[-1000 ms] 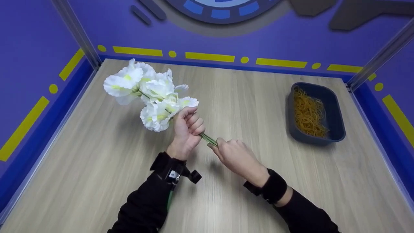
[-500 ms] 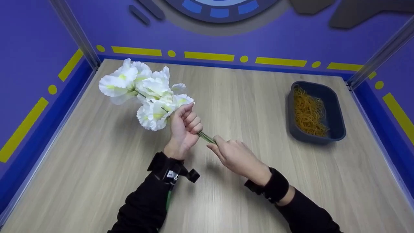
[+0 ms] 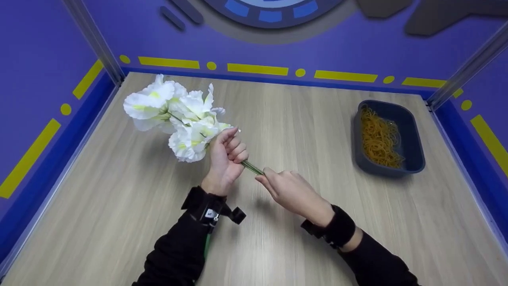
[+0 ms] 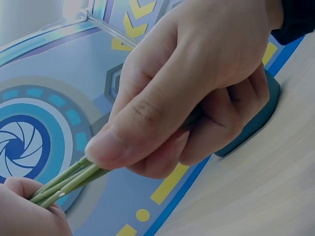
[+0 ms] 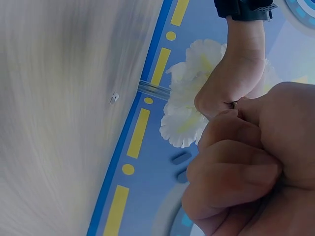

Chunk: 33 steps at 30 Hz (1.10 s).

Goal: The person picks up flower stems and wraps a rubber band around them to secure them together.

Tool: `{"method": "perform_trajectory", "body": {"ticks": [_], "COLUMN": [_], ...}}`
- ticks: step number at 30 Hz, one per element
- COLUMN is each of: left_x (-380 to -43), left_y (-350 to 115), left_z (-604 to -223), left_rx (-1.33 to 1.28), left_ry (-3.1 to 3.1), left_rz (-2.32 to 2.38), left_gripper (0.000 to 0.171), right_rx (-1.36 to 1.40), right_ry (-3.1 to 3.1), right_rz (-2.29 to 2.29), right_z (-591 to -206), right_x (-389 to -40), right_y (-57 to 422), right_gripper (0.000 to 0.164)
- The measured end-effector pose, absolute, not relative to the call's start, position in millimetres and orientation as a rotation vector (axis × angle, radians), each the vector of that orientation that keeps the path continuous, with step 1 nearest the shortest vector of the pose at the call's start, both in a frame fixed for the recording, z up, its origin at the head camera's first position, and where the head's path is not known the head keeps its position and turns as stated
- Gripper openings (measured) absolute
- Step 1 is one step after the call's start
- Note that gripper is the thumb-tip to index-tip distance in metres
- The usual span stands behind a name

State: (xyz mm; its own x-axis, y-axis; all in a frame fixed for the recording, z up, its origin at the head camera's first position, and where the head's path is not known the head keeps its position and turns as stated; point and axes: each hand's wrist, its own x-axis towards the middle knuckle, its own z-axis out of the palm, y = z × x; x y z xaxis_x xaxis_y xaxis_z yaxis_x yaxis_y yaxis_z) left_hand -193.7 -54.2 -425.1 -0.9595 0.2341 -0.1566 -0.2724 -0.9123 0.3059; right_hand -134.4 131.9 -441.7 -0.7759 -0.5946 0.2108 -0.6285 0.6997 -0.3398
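Observation:
A bunch of white artificial flowers (image 3: 194, 105) with yellow-green centres points to the far left in the head view. My left hand (image 3: 225, 159) grips it just below the blooms, fingers curled round the stems. Further down, my right hand (image 3: 295, 192) holds the lower part of the green stems (image 3: 253, 167), thumb pressed along them. A short bare stretch of stems shows between the two hands. In the left wrist view several stems (image 4: 69, 183) lie bundled together, their lower ends hidden inside the right hand (image 4: 182, 93). The right wrist view has petals (image 5: 182, 123) behind the left hand (image 5: 236, 78).
A dark blue-grey plastic tub (image 3: 414, 135) stands at the right of the wooden table (image 3: 297, 119), with a tangle of yellow-brown rubber bands (image 3: 377, 139) in it. Purple-blue panels (image 3: 278, 51) with yellow markings enclose the table at the back and sides.
Both hands keep their hold on the stems. Over the past second the left hand and the blooms have shifted slightly left, and the petals have turned a little.

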Motion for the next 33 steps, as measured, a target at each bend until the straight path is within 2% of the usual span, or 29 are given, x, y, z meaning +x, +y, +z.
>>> {"method": "perform_trajectory", "body": {"ticks": [19,25,33], "left_x": [-189.6,-188.7,-187.1], "left_y": [-54.5,-58.6,-61.3], "left_z": [-420.6,-414.9,-409.9], "left_rx": [-0.131,-0.152,-0.113], "left_ry": [0.532,0.532,0.526], "left_rz": [2.880,2.915,2.922], "left_gripper": [0.049,0.049,0.049], "right_rx": [1.068,0.926,0.625], "right_ry": [-2.846,-2.845,-2.792], "right_rz": [0.627,0.704,0.794], "right_z": [-434.2,-411.2,-383.5], "right_x": [-133.0,-143.2,-159.8], "right_y": [137.2,159.2,210.8], "right_gripper": [0.031,0.035,0.041]}}
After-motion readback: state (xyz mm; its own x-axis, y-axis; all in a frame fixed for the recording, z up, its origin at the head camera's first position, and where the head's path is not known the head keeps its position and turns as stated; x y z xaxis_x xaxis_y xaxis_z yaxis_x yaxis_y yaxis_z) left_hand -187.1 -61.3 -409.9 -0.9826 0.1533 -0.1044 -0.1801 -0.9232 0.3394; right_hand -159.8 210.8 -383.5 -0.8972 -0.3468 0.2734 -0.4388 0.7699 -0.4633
